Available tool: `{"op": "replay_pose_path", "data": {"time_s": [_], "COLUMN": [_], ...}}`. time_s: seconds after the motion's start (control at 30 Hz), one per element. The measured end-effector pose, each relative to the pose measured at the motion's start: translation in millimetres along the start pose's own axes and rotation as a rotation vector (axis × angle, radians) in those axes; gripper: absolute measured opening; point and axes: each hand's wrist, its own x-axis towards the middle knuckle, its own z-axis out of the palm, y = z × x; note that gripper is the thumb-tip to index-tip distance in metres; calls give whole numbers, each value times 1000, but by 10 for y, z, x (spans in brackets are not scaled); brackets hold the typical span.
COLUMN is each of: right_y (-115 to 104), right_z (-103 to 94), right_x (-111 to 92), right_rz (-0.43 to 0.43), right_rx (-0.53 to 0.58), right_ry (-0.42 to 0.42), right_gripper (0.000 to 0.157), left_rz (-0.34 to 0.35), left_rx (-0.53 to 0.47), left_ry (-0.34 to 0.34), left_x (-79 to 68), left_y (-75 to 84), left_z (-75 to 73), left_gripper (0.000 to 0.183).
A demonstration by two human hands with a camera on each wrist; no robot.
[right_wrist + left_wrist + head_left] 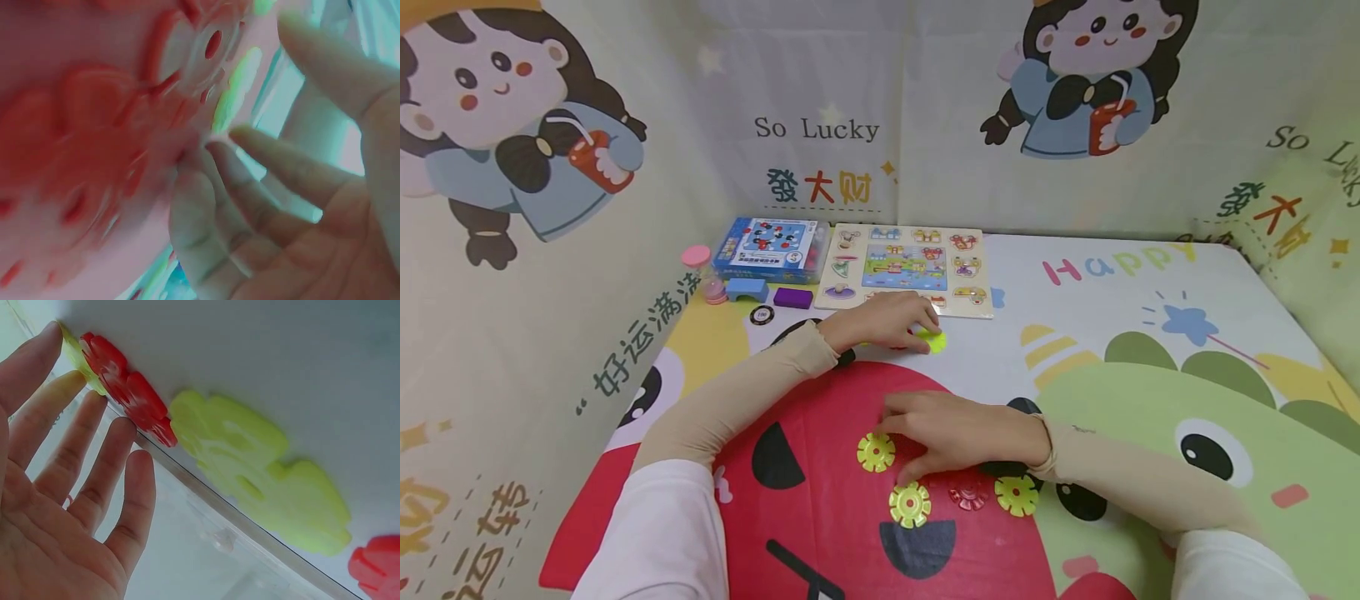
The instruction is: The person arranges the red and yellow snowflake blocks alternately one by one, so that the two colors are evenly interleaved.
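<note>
My left hand (891, 321) reaches over notched plastic discs, its thumb and index fingertips at the edges of a yellow disc (934, 341). In the left wrist view its fingers are fairly straight beside a red disc (128, 390), with a larger-looking yellow disc (256, 469) and another red disc (378, 565) further along. Nearer me, my right hand (947, 429) hovers low with loosely bent fingers. Its fingertips are by a yellow disc (876, 452), its thumb by a second yellow disc (910, 504). A red disc (967, 493) and a yellow disc (1017, 496) lie under that wrist.
Behind the left hand lies a wooden picture puzzle board (905, 268). Left of it are a blue boxed set (767, 248), a blue arch block (747, 289), a purple block (793, 297), a round black-and-white token (762, 315) and a pink-capped sand timer (703, 271).
</note>
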Motion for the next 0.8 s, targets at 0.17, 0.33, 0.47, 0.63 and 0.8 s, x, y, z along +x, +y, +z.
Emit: {"op": "replay_pose_path", "data": {"time_s": [0.17, 0.33, 0.47, 0.63, 0.8], "right_y": [52, 83, 116, 131, 143], "right_z": [-25, 2, -2, -21, -17], "right_x": [-144, -213, -264, -248, -232], "right_rz": [2, 1, -2, 32, 119], "right_rx": [65, 95, 100, 131, 130], "right_ry": [-33, -22, -37, -69, -62], "right_gripper": [38, 31, 42, 43, 47], "left_rz": [14, 11, 18, 14, 1], "left_rx": [12, 10, -2, -2, -1], "left_ry": [8, 7, 1, 4, 0], "left_x": [6, 12, 6, -2, 2], "left_y": [-14, -11, -1, -5, -14], "left_z": [9, 17, 14, 7, 13], "left_gripper": [40, 41, 41, 41, 42]}}
